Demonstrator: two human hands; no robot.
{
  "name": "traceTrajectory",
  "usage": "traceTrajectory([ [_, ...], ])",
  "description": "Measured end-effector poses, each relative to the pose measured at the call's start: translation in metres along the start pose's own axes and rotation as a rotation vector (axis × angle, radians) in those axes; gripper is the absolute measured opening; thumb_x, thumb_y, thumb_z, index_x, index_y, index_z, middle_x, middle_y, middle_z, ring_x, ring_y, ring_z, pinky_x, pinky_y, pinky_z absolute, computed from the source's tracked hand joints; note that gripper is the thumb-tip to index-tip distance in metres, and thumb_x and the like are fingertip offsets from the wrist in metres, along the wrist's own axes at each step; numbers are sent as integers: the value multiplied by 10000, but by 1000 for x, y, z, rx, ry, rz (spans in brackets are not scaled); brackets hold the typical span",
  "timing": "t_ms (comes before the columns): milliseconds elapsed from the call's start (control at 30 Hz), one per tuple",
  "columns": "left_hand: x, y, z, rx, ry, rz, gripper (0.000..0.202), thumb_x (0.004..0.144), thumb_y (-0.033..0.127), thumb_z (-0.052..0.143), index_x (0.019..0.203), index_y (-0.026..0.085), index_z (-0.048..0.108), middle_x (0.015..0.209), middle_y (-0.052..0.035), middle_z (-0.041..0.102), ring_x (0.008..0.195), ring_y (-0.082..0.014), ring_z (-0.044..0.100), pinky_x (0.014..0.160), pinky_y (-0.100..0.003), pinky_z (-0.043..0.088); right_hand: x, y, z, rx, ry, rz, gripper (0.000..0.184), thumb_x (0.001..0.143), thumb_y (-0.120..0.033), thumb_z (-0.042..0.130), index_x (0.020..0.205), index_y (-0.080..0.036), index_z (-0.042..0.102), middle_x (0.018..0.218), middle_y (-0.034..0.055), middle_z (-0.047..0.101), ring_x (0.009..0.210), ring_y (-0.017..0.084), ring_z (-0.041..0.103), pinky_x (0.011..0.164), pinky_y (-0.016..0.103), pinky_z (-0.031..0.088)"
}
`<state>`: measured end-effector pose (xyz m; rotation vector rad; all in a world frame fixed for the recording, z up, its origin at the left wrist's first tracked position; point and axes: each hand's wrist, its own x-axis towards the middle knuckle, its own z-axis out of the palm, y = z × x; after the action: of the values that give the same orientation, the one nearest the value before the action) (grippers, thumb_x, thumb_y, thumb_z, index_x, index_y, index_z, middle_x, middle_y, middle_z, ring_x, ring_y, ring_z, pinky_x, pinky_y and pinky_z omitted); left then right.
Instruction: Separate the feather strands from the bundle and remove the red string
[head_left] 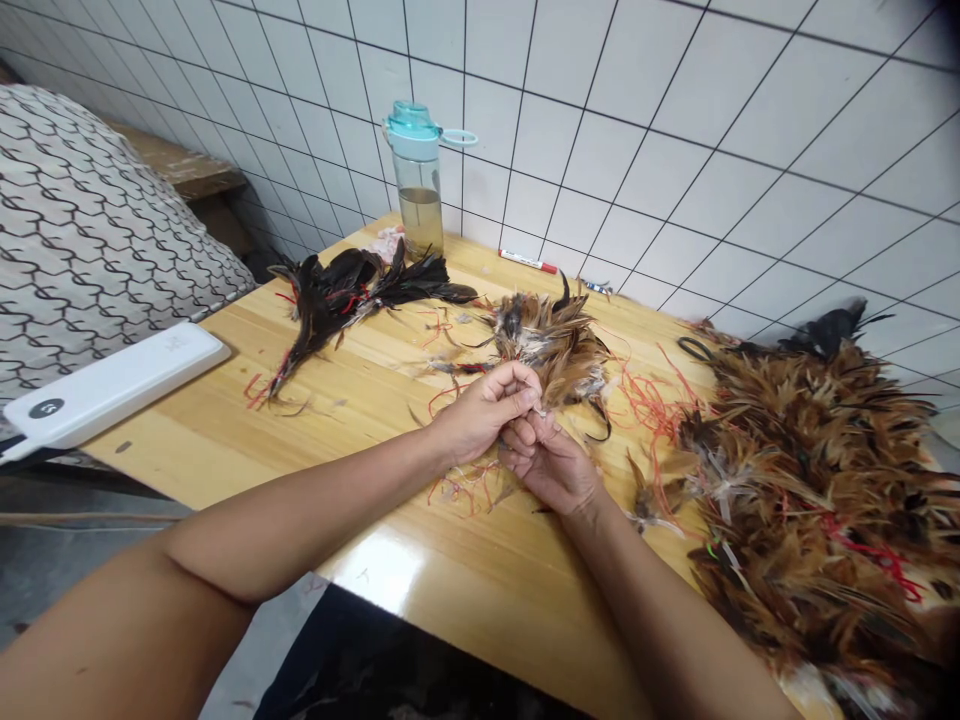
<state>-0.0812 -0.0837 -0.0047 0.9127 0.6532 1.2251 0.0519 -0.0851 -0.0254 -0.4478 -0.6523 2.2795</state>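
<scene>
My left hand and my right hand meet above the middle of the table, both closed in a pinch with the fingertips touching. A tiny pale, wispy bit shows between them; it is too small to name. Just behind the fingers lies a loose pile of brown feathers with fluffy whitish bases. Thin red strings lie tangled to the right of it. More strings and bits of down are scattered below my left wrist.
Black feathers tied with red string lie at the back left. A large heap of brown feather bundles fills the right side. A water bottle, a red-and-white marker and a long white device edge the wooden table by the tiled wall.
</scene>
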Motion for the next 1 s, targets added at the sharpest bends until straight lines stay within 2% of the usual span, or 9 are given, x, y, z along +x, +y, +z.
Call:
traceTrajectory([
  [400,0,-1,0,-9,-24,-18,375,758,408,716,889,175,454,635,61,585,478,-75,591,428,-149,471,-1,1,0,-49,15,3,342,761,-343,728,618,-183,461,634,-34,398,562,93,271,528,221,333],
  [567,1,-1,2,-49,19,-30,425,717,387,761,793,171,403,583,80,549,468,-55,563,457,-137,442,-3,1,1,-16,19,12,363,767,-367,721,607,-190,447,625,-39,383,558,96,265,525,224,330],
  [667,2,1,3,-63,38,-27,427,680,363,795,750,147,433,609,78,530,496,-22,531,492,-121,420,-4,-1,3,43,0,6,362,735,-336,754,606,-189,449,623,-44,374,566,93,278,534,217,336],
  [867,0,4,-1,-32,-41,-62,377,683,356,790,804,130,512,686,20,619,570,-64,602,541,-154,471,-4,-3,2,27,23,-5,318,747,-310,733,625,-190,466,620,-41,355,567,93,305,532,218,352],
  [1000,-3,11,-2,103,-120,-52,335,727,344,750,879,133,538,726,-18,666,579,-93,629,557,-195,511,-2,-2,0,1,48,-12,281,770,-343,717,665,-195,503,597,-48,367,547,93,309,526,228,364],
])
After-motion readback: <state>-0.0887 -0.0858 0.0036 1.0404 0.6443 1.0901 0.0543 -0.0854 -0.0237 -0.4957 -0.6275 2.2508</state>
